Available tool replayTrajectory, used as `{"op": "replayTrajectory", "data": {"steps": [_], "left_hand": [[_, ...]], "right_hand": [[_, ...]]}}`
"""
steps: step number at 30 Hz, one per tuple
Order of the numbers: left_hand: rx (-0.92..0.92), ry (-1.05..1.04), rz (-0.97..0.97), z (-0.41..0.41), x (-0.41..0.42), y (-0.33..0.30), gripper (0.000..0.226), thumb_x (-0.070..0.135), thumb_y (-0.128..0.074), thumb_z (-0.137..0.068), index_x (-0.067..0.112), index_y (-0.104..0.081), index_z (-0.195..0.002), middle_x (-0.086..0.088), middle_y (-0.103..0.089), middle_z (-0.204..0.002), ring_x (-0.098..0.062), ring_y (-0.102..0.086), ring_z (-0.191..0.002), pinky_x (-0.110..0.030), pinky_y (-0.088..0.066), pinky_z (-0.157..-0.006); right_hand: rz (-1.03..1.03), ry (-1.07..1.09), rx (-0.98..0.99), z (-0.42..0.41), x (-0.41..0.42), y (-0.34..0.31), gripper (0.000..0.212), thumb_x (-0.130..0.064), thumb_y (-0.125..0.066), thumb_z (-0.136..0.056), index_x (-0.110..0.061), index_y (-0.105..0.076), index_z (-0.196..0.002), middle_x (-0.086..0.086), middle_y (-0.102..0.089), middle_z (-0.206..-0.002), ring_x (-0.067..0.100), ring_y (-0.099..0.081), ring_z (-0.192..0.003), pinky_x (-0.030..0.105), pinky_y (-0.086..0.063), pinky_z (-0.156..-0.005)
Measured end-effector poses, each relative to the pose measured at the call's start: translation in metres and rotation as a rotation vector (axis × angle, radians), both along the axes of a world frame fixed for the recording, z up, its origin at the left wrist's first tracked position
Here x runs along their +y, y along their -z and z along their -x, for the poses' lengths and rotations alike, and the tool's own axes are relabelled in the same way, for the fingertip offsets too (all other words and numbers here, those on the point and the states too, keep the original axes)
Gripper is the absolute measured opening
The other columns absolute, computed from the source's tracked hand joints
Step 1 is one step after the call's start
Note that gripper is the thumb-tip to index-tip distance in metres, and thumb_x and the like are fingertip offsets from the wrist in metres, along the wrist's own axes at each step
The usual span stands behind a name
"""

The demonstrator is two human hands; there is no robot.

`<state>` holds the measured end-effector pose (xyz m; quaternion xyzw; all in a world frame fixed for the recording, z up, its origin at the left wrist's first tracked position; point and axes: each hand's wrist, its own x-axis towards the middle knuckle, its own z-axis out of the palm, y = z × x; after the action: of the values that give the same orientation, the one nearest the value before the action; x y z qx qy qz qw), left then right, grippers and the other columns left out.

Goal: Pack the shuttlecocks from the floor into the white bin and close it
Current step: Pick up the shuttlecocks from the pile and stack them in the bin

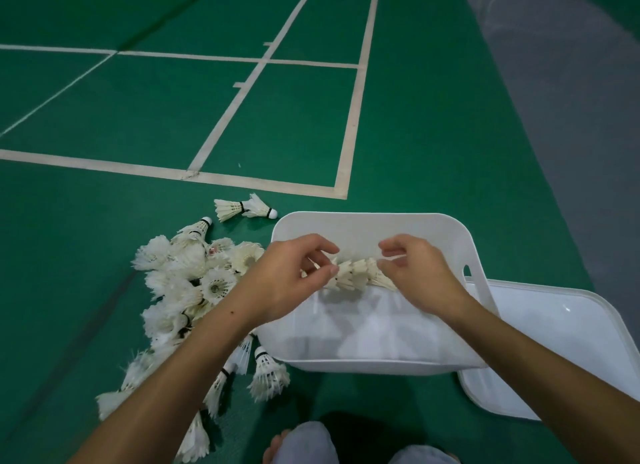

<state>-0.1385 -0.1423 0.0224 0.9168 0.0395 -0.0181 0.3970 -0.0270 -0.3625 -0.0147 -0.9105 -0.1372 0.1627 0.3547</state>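
A nested row of shuttlecocks (356,273) hangs sideways over the open white bin (367,226). My left hand (287,273) pinches its left end and my right hand (415,273) pinches its right end. The bin's inside looks bare white below the row. A heap of white feather shuttlecocks (187,283) lies on the green floor left of the bin, partly under my left forearm. Two more shuttlecocks (242,209) lie apart beyond the heap. The bin's white lid (561,352) lies flat on the floor to the right, touching the bin.
The green court floor (173,110) with white lines stretches ahead. A grey strip of floor (571,100) runs along the right. My knees in grey cloth (311,443) sit at the bottom edge, close to the bin's near wall.
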Motion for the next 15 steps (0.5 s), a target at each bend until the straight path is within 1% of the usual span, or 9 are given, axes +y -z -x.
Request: {"op": "replayTrajectory", "data": {"steps": [3, 6, 9, 11, 15], "left_hand": [[-0.135, -0.13, 0.06, 0.038, 0.018, -0.009, 0.023, 0.029, -0.072, -0.099, 0.03, -0.07, -0.123, 0.016, -0.075, -0.097, -0.006, -0.071, -0.09, -0.022, -0.058, -0.073], [-0.181, -0.31, 0.067, 0.076, 0.046, -0.008, 0.018, 0.023, -0.074, -0.098, 0.03, -0.072, -0.115, 0.014, -0.074, -0.093, -0.01, -0.072, -0.085, -0.023, -0.059, -0.07], [-0.095, -0.38, -0.054, 0.106, 0.077, 0.003, 0.015, 0.027, -0.073, -0.098, 0.031, -0.07, -0.113, 0.017, -0.074, -0.092, -0.003, -0.071, -0.085, -0.025, -0.061, -0.073], [-0.018, -0.4, -0.147, 0.124, 0.095, 0.013, 0.015, 0.029, -0.073, -0.098, 0.031, -0.07, -0.113, 0.019, -0.072, -0.094, 0.002, -0.069, -0.084, -0.03, -0.063, -0.077], [0.093, -0.441, -0.255, 0.143, 0.126, 0.032, 0.016, 0.028, -0.074, -0.097, 0.031, -0.069, -0.112, 0.018, -0.071, -0.095, 0.001, -0.068, -0.086, -0.037, -0.063, -0.082]], "right_hand": [[-0.129, -0.176, -0.162, 0.026, 0.025, -0.025, 0.023, -0.023, -0.066, -0.1, -0.026, -0.07, -0.122, -0.012, -0.071, -0.115, 0.006, -0.067, -0.102, 0.034, -0.058, -0.094], [-0.202, -0.332, -0.238, 0.046, 0.054, -0.044, 0.017, -0.025, -0.063, -0.101, -0.027, -0.071, -0.116, -0.015, -0.07, -0.111, 0.004, -0.066, -0.101, 0.034, -0.058, -0.092], [-0.185, -0.445, -0.257, 0.056, 0.082, -0.052, 0.016, -0.026, -0.063, -0.101, -0.026, -0.071, -0.115, -0.014, -0.07, -0.11, 0.004, -0.065, -0.101, 0.034, -0.057, -0.092], [-0.141, -0.513, -0.271, 0.058, 0.098, -0.056, 0.016, -0.025, -0.062, -0.101, -0.024, -0.071, -0.114, -0.012, -0.071, -0.108, 0.005, -0.065, -0.099, 0.035, -0.057, -0.091], [-0.025, -0.614, -0.322, 0.051, 0.13, -0.06, 0.016, -0.025, -0.062, -0.102, -0.023, -0.072, -0.114, -0.009, -0.074, -0.108, 0.008, -0.066, -0.097, 0.036, -0.059, -0.089]]}}
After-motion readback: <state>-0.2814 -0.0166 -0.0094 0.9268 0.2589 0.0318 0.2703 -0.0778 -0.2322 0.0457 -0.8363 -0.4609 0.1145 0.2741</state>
